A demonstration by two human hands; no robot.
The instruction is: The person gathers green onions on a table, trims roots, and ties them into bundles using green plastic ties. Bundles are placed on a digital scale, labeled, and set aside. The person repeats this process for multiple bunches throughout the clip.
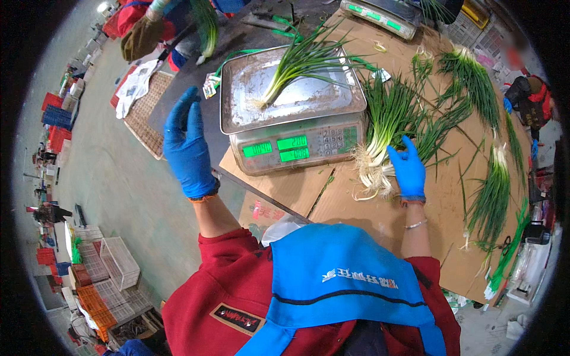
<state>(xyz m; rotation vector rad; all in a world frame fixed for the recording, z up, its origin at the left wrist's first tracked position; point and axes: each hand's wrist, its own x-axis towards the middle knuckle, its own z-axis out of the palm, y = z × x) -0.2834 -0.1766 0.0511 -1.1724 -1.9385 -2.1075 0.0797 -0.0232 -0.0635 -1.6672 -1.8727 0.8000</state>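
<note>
A bunch of green onions lies on the steel pan of a digital scale, its roots towards me. My left hand, in a blue glove, is raised to the left of the scale, fingers apart, holding nothing. In a matching glove, my right hand is at the root end of a larger pile of green onions right of the scale. Its thumb and fingers are spread beside the white stems; whether they touch the stems is hard to tell.
Cardboard covers the table. More onion bunches lie at the right, near green ties and scissors. A second scale stands at the back. A co-worker's gloved hand is at the upper left, above a woven basket.
</note>
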